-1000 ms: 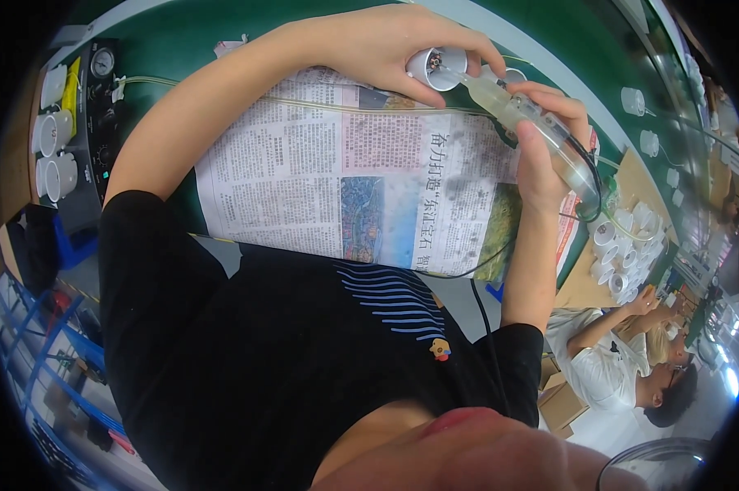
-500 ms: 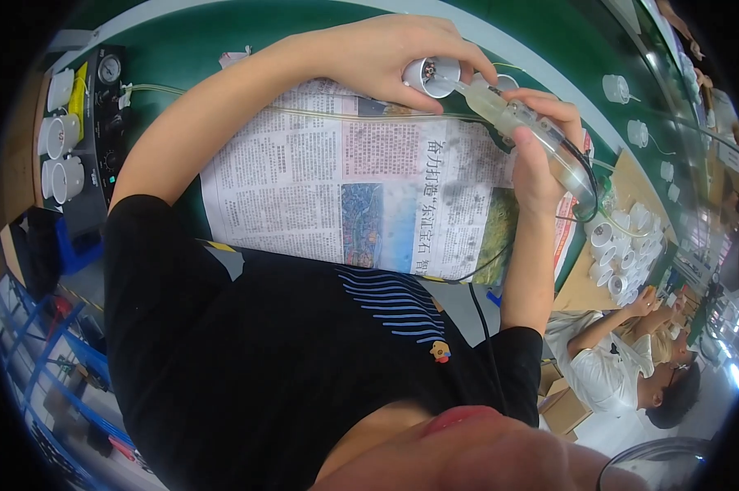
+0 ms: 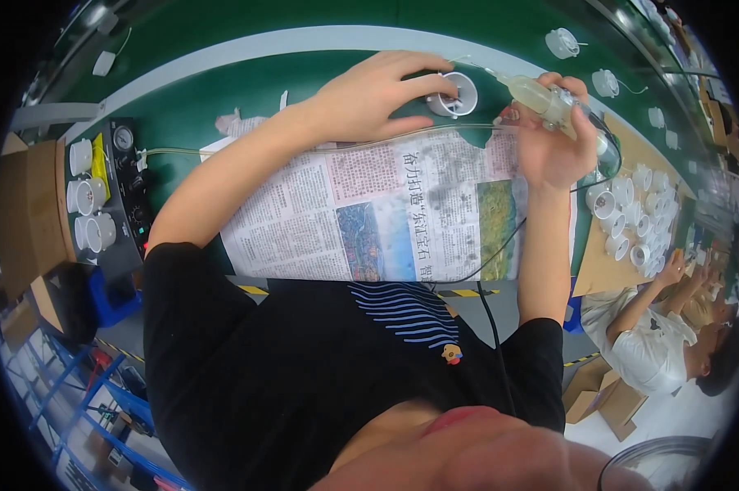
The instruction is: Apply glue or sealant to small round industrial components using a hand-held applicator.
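Note:
A small round white plastic housing (image 3: 465, 96) sits on the green table beyond the newspaper, its hollow side showing. My left hand (image 3: 377, 96) is beside it with fingers apart, one fingertip overlapping its rim; whether it touches cannot be told. The thumb stretches out below, away from the housing. In my right hand (image 3: 559, 139) is a translucent dispensing syringe (image 3: 533, 94), gripped round its barrel. Its thin nozzle points up and left, clear of the housing. A dark tube loops behind the right wrist.
Newspaper (image 3: 304, 209) covers the bench in front of me. A clear hose crosses it from the black dispenser box (image 3: 125, 196) with a gauge, where more white housings stand. Many housings lie on brown cardboard (image 3: 594, 262) at right. A co-worker (image 3: 644, 335) sits beyond.
The syringe nozzle has drawn out of the white housing and away to the right. My left fingers have loosened from around the housing. The whole view has shifted somewhat.

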`<state>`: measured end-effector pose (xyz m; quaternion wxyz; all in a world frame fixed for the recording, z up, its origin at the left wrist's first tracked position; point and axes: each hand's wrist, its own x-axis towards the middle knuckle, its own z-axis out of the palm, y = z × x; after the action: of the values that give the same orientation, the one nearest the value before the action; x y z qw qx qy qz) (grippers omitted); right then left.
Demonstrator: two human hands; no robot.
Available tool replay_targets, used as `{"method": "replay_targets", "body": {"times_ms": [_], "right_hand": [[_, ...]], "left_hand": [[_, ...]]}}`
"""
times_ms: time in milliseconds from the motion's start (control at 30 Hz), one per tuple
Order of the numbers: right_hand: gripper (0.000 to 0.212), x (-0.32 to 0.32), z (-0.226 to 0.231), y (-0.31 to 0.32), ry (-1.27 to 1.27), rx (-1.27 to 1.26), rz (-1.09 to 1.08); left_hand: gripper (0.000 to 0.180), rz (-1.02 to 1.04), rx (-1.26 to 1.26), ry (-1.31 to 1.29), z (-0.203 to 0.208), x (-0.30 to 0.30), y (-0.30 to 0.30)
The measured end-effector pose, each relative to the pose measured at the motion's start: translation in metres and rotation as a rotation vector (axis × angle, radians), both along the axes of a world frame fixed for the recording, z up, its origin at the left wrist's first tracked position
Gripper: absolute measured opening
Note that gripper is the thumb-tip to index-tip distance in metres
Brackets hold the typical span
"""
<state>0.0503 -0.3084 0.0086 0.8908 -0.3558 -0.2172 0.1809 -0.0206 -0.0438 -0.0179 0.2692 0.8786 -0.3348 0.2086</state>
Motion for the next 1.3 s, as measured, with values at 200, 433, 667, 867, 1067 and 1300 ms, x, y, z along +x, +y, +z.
{"method": "replay_targets", "body": {"times_ms": [200,433,667,867,1067,1300], "right_hand": [[0.033,-0.007,-0.005,0.010,-0.021,-0.237,-0.051],[0.032,-0.011,-0.006,0.018,-0.184,-0.589,-0.142],[0.031,-0.010,-0.008,0.018,-0.210,-0.628,-0.123],[0.031,-0.011,-0.009,0.021,-0.213,-0.636,-0.137],[0.030,-0.013,-0.011,0.022,-0.241,-0.642,-0.141],[0.030,-0.013,-0.011,0.023,-0.303,-0.648,-0.158]], "left_hand": [[0.045,0.033,-0.306,0.293,-0.004,0.004,0.013],[0.042,0.167,-0.332,0.184,-0.002,0.003,0.017],[0.048,0.163,-0.360,0.235,-0.010,0.001,0.016],[0.051,0.166,-0.342,0.246,-0.009,0.001,0.017],[0.053,0.170,-0.338,0.272,-0.011,0.001,0.017],[0.053,0.163,-0.336,0.270,-0.010,0.002,0.018]]}}
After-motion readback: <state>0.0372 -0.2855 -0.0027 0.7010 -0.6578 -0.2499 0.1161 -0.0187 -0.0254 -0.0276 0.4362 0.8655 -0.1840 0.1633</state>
